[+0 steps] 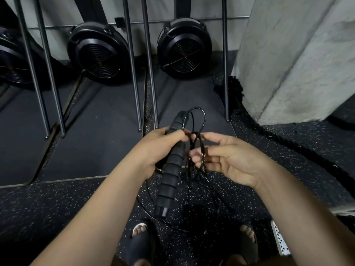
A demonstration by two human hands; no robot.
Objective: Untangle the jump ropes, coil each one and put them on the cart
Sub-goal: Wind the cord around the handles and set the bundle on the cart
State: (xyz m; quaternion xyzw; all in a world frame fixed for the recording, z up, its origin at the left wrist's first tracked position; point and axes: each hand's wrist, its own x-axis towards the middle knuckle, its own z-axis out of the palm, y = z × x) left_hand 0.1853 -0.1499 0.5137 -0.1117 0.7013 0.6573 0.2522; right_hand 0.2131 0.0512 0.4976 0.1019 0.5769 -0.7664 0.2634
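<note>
Your two dark slide sandals (142,244) stand nearest the lens on the black rubber floor flecked with white (288,160), and both bare forearms reach forward above them. Your left hand (153,150) has its fingers curled round the upper part of a black ribbed foam handle (171,175). The handle's long axis runs from its end cap, low and close to your body, up and away from you, leaning slightly right. The thin glossy black cord (199,116) leaves the far tip, arches over in two or three loops and drops on the right side of the handle, into the gap between your hands. Your right hand (228,160) lies palm-up just beside the handle, fingers loosely bent, with several strands pinched between thumb and fingertips. Below the hands the cord hangs in crossed strands and trails onto the floor, so the rope is judged still tangled and not coiled. The right hand is the nearer one to the tangle, and the next move turns on drawing strands rightward, away from the handle. The foam looks soft and easy to grip, while the cord looks slick and springy and may slip or recoil. Whether a second rope is caught in the tangle cannot be told. Beyond lie round black slatted fan housings (98,54), a rough grey concrete pillar (297,54) and a thick braided black rope (278,139). No cart can be identified in view.
</note>
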